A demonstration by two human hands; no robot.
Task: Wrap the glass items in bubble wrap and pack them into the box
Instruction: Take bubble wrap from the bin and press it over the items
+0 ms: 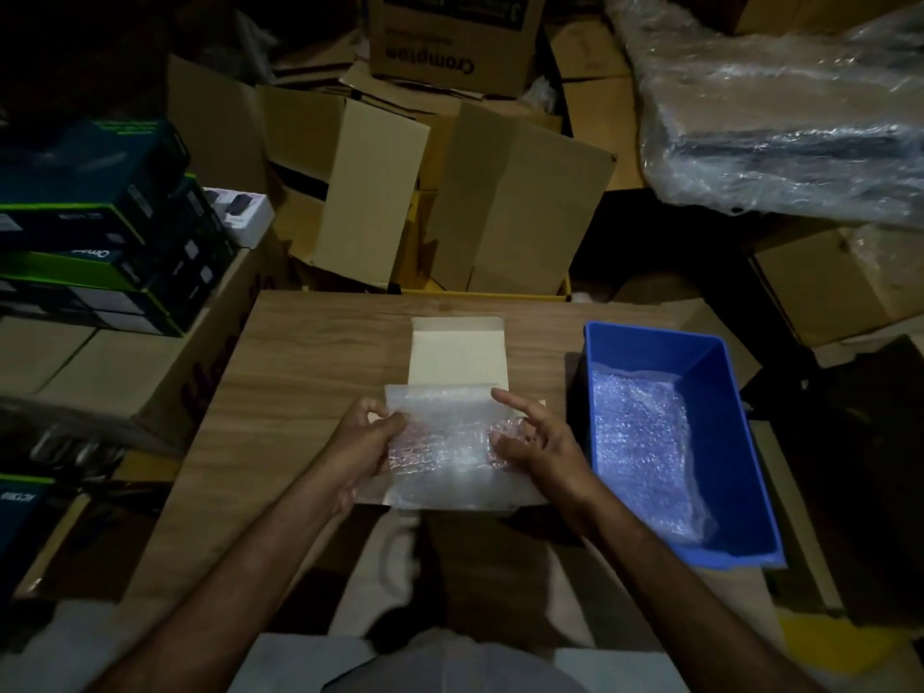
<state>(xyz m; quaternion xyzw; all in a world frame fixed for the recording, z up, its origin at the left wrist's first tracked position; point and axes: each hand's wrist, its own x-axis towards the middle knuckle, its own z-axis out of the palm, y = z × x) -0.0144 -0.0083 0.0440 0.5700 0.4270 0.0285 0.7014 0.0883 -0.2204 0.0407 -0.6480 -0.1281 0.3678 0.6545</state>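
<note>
2 hands are seen from the head camera: the bubble-wrapped bundle [445, 442], over the flat white box [456, 357] on the bench [310, 352], is pinched at its ends by the left grip [367, 445] and right grip [537, 442]. The bundle is judged light, soft and slippery outside but fragile within, so it is best supported at both ends, not squeezed.

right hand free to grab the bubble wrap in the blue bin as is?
Probably not yet. The right hand is pinching the bubble-wrapped bundle together with the left hand. The path itself looks free: the blue bin is open-topped beside it, with the spare wrap uncovered.
</note>
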